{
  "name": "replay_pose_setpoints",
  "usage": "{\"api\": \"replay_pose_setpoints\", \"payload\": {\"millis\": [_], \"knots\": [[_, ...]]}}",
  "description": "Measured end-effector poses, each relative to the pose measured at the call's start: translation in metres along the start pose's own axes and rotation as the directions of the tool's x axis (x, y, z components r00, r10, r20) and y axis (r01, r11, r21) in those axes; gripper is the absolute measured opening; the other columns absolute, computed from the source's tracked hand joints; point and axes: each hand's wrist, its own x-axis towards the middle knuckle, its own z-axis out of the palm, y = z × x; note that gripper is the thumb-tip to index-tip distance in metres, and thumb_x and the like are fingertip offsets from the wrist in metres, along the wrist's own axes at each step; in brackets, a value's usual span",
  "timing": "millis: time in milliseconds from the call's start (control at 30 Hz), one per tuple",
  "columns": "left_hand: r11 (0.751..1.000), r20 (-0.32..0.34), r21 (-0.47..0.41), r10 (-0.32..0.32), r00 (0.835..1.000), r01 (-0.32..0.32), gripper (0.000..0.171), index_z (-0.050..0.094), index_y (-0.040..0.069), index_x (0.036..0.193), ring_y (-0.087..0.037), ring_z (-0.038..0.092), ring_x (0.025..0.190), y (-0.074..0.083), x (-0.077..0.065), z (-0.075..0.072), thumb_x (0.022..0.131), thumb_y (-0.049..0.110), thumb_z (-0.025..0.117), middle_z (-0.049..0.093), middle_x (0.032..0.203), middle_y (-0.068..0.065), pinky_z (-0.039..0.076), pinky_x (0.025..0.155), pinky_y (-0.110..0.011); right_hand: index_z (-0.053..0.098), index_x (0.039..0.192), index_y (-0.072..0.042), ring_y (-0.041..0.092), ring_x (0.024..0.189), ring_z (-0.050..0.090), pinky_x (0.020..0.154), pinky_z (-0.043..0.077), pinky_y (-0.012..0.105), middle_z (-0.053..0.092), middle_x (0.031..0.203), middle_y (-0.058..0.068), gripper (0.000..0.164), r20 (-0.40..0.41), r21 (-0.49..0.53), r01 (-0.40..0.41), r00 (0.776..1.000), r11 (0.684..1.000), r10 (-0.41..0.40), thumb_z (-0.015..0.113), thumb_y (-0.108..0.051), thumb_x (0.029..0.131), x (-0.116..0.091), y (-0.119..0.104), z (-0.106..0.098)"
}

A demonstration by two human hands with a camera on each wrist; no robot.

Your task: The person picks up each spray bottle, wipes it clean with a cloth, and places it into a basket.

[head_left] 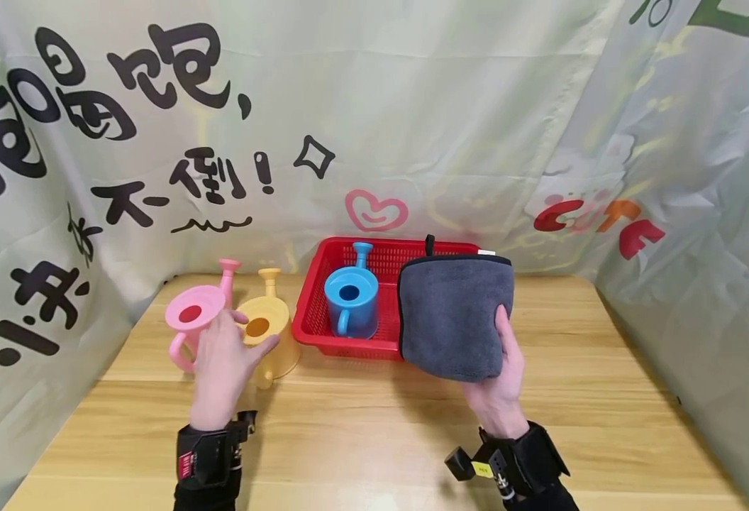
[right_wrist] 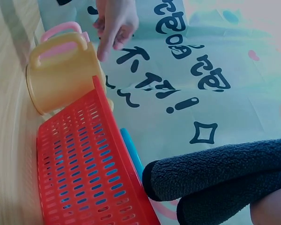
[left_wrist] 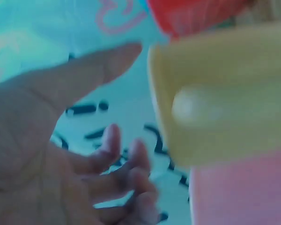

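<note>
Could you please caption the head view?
Right hand holds folded grey cloth; blue plastic watering can stands in red perforated basket.

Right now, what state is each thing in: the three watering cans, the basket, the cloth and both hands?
Red basket: right side up on the table.
Blue watering can: upright, inside the basket.
Yellow watering can: upright on the table.
Pink watering can: upright on the table.
Grey cloth: folded, held up.
Left hand: fingers loose, gripping nothing.
Right hand: gripping the cloth.
</note>
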Motion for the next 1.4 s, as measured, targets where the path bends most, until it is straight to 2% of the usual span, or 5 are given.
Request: {"api": "replay_pose_setpoints", "payload": {"millis": [367, 733, 967, 1200, 1400], "knots": [[0.995, 0.376, 0.082, -0.089, 0.922, 0.063, 0.055, 0.048, 0.016, 0.055, -0.012, 0.029, 0.053, -0.025, 0.0, -0.025, 0.088, 0.053, 0.071, 0.029, 0.053, 0.006, 0.02, 0.05, -0.025, 0.052, 0.13, -0.013, 0.019, 0.102, 0.069, 0.089, 0.055, 0.03, 0.068, 0.114, 0.004, 0.034, -0.035, -0.007, -0.001, 0.999, 1.0, 0.0, 0.029, -0.03, 0.111, -0.001, 0.001, 0.001], [0.995, 0.53, -0.076, 0.101, 0.842, -0.072, 0.051, 0.046, 0.014, 0.057, -0.009, 0.027, 0.051, -0.045, 0.011, -0.011, 0.097, 0.039, 0.065, 0.029, 0.052, 0.008, 0.021, 0.049, -0.02, 0.051, 0.132, -0.013, 0.018, 0.104, 0.068, 0.09, 0.055, 0.03, 0.068, 0.116, 0.003, 0.035, -0.03, -0.015, -0.006, 1.0, 1.0, 0.006, 0.029, -0.03, 0.111, -0.002, 0.001, 0.001], [0.987, 0.509, -0.157, 0.097, 0.855, -0.019, 0.047, 0.055, 0.007, 0.06, -0.008, 0.029, 0.052, -0.053, 0.017, -0.008, 0.096, 0.035, 0.068, 0.032, 0.054, 0.008, 0.024, 0.05, -0.021, 0.05, 0.133, -0.015, 0.017, 0.105, 0.068, 0.091, 0.054, 0.029, 0.067, 0.117, 0.002, 0.035, -0.049, -0.051, -0.013, 0.999, 0.999, 0.011, 0.029, -0.032, 0.111, -0.002, 0.001, 0.001], [0.95, 0.317, -0.299, 0.012, 0.948, 0.088, 0.047, 0.071, -0.001, 0.091, -0.005, 0.069, 0.075, -0.049, 0.019, -0.008, 0.106, 0.038, 0.05, 0.076, 0.08, -0.006, 0.052, 0.071, -0.018, 0.049, 0.134, -0.016, 0.017, 0.105, 0.067, 0.091, 0.054, 0.029, 0.067, 0.117, 0.001, 0.034, -0.065, -0.06, -0.019, 0.998, 0.998, 0.015, 0.03, -0.032, 0.11, -0.002, 0.001, 0.002], [0.944, 0.069, -0.317, -0.073, 0.995, 0.091, 0.056, 0.06, 0.002, 0.088, -0.008, 0.066, 0.061, -0.034, 0.017, -0.001, 0.109, 0.045, 0.031, 0.07, 0.074, -0.009, 0.05, 0.061, -0.021, 0.049, 0.134, -0.015, 0.018, 0.106, 0.067, 0.092, 0.054, 0.03, 0.067, 0.118, 0.002, 0.035, -0.03, -0.034, -0.015, 0.999, 0.999, 0.014, 0.028, -0.031, 0.111, -0.002, 0.002, 0.002]]}}
